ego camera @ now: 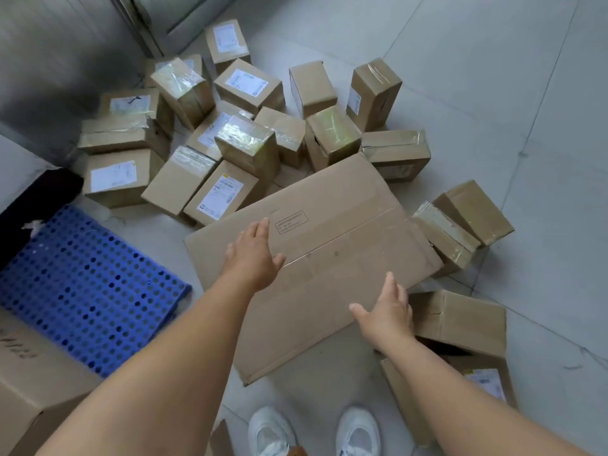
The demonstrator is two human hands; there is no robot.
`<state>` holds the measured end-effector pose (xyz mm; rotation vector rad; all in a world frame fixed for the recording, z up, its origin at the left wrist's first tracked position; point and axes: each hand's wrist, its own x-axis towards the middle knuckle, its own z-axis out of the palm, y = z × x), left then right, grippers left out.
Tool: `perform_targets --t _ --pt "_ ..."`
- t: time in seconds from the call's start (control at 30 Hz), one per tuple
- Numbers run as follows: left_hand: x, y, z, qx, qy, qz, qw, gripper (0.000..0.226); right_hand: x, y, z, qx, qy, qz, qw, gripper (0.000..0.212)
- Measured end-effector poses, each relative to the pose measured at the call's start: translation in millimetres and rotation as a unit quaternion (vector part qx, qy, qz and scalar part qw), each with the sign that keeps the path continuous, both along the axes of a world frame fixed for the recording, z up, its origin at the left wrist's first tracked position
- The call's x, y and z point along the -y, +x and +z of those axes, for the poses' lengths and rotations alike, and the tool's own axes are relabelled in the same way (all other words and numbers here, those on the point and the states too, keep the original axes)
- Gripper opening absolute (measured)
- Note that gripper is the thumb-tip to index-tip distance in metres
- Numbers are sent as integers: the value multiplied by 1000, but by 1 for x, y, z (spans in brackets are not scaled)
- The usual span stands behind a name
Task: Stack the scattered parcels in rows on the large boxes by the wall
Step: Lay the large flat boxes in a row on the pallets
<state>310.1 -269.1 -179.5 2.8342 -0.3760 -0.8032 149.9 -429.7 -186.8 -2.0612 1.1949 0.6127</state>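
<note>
Two white shoes [314, 431] stand at the bottom, toes pointing at the pile. On the left sit one blue plastic pallet [85, 284] and one big box [36, 383], likely a place to stack. Next, the left hand [253, 255] lies flat, fingers straight, on the big flat cardboard [329, 245], maybe to lift it away. About twenty small parcels [246, 146] lie jumbled on the floor behind it, none stacked yet. On the right, the right hand [386, 311] is spread wide near the cardboard's edge, holding nothing.
</note>
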Motion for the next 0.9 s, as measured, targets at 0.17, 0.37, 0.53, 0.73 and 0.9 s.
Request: perform_targets --t 0.17,0.37,0.53,0.73,0.9 --pt "5 39 -63 7 27 -33 999 85 -9 21 -76 6 27 -174 984 105" --pt "9 78 -116 2 27 -26 999 107 -25 34 -123 61 -28 -364 929 100" --pt "15 111 -141 11 28 -27 999 126 -24 30 -142 128 10 -438 890 110" --pt "21 115 -136 1 27 -10 1000 115 -23 38 -136 93 129 -625 764 94" --pt "4 104 -135 -74 -2 24 997 107 -18 20 -130 96 129 -613 773 87"
